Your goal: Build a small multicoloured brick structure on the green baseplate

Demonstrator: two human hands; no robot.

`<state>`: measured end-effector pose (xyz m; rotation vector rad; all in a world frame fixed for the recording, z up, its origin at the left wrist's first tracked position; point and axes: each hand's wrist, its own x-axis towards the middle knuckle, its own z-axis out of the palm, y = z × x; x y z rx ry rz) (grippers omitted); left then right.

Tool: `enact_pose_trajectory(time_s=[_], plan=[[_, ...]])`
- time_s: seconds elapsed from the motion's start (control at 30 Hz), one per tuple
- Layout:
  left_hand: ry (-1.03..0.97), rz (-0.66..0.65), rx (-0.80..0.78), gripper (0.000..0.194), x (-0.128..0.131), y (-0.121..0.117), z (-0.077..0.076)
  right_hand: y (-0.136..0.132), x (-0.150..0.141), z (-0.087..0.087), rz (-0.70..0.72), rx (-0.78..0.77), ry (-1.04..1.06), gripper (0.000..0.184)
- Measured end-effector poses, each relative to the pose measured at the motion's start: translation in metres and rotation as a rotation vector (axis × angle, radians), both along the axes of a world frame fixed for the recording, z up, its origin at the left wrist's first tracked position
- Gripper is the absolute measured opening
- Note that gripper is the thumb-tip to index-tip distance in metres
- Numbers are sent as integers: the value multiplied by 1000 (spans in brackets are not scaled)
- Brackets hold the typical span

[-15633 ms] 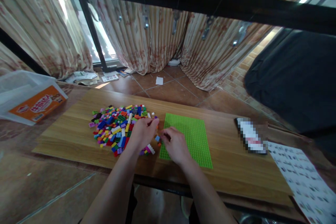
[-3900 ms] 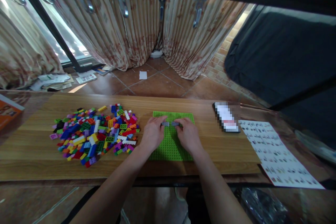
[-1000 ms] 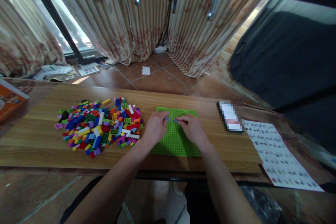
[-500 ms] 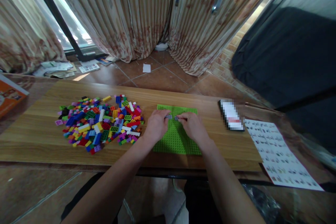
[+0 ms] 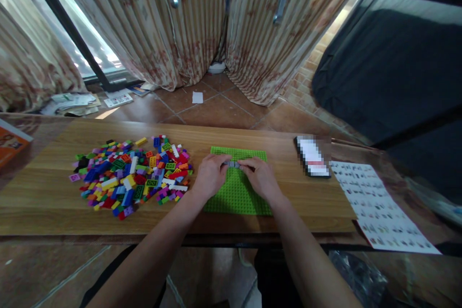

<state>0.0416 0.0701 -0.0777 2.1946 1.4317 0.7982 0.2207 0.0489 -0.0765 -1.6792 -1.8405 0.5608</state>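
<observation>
My left hand (image 5: pixel 211 173) is closed on a small grey-blue toy brick (image 5: pixel 231 164) above the far half of the green baseplate (image 5: pixel 238 197). From the other side, my right hand (image 5: pixel 260 175) pinches a second grey-blue brick (image 5: pixel 237 164). The two bricks meet or nearly meet between my fingertips; whether they are joined I cannot tell. My fingers hide part of both. A wide heap of loose coloured bricks (image 5: pixel 133 178) lies on the wooden table to the left of the plate.
A phone (image 5: pixel 313 156) with a blurred screen lies right of the plate on the wooden table (image 5: pixel 299 202). Beyond it, a printed sheet (image 5: pixel 378 202) hangs over the right side. An orange box (image 5: pixel 12 142) stands at the far left. Curtains and floor papers are behind.
My hands have come closer together, and the gap between the two grey-blue bricks has closed or nearly closed. The whole view has shifted slightly.
</observation>
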Motion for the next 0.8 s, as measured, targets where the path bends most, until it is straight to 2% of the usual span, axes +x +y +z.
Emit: enact_pose_trajectory(time_s=[0.2, 0.5, 0.8], plan=[[1, -18, -11, 29, -1, 3, 0, -3, 7, -3, -71, -36, 178, 37], [12, -15, 10, 29, -1, 2, 0, 0, -2, -2, -23, 58, -75, 18], [61, -42, 47, 26, 2, 1, -1, 1, 0, 0, -35, 54, -77, 16]])
